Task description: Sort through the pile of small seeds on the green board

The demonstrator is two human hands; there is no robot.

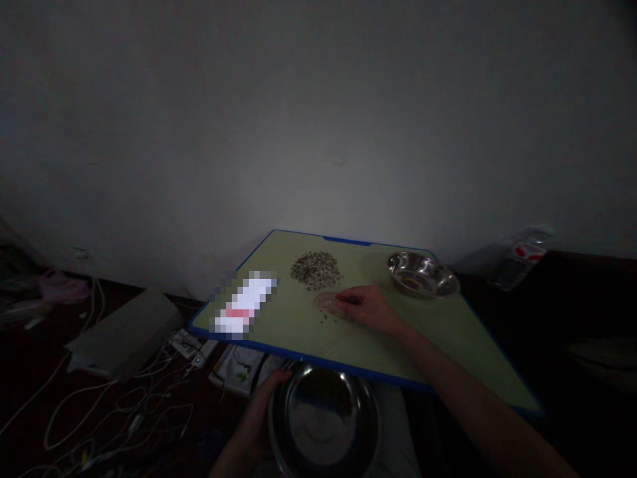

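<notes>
My left hand (265, 406) grips the rim of a shiny metal bowl (323, 418) just below the table's front edge. Over the pale green table (398, 345) my right hand (372, 308) has its thumb and fingers pinched together. Its fingertips are at the right side of a small, round, reddish see-through-looking piece (326, 302), and whether they grip it I cannot tell. Behind that piece lies a spread pile of small dark and pale seeds or grains (316, 269). A few loose dark bits (326, 319) lie in front of it.
A second metal bowl (423, 274) stands at the table's right rear. A blurred-out bright screen (246, 305) lies at the left. A bottle (525, 257) leans by the wall at right. Below left are a grey box (127, 332) and tangled white cables (134, 405).
</notes>
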